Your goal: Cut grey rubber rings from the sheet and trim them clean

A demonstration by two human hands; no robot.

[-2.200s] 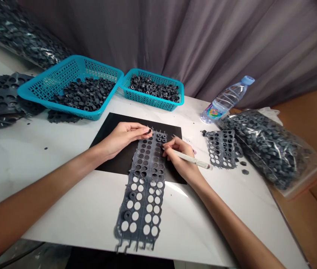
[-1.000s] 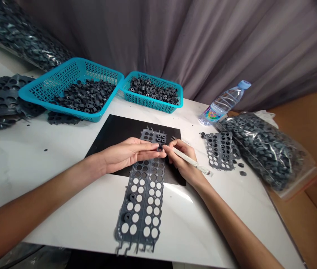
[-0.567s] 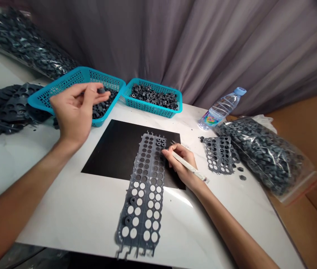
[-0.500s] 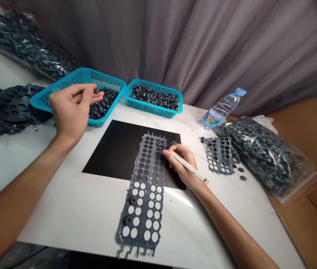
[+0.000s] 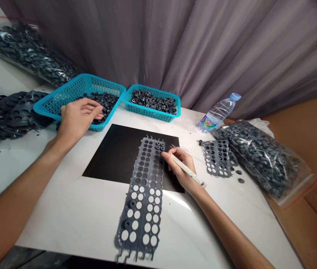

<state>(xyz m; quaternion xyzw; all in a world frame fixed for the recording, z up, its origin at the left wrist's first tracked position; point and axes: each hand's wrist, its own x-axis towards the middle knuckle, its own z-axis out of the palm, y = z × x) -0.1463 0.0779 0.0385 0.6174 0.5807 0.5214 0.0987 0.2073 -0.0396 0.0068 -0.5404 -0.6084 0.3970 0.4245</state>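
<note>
My left hand [image 5: 77,116] is over the near side of the larger blue basket [image 5: 77,80], fingers curled and pressed together. Whatever lies between its fingertips is hidden. Small dark rubber pieces [image 5: 109,101] fill the basket's right part. My right hand [image 5: 182,164] grips a pair of tweezers [image 5: 187,170] with a pale handle, tips pointing away from me. Its fingertips touch the right edge of a grey perforated sheet [image 5: 147,186]. Several small ring-shaped pieces [image 5: 160,146] sit at the sheet's far right corner, and two more rings [image 5: 127,224] are on its near left part.
Under the sheet's far half lies a black mat [image 5: 108,153]. A smaller blue basket [image 5: 151,116] of dark parts stands behind. At right are a water bottle [image 5: 220,114], a smaller perforated sheet [image 5: 217,158] and a bag of parts [image 5: 261,160]. Scrap sheets [image 5: 15,112] lie left.
My left hand has come down toward the basket's near edge, and the small dark piece in its fingertips no longer shows. The right hand holds its place with the tweezers. The view has shifted slightly.
</note>
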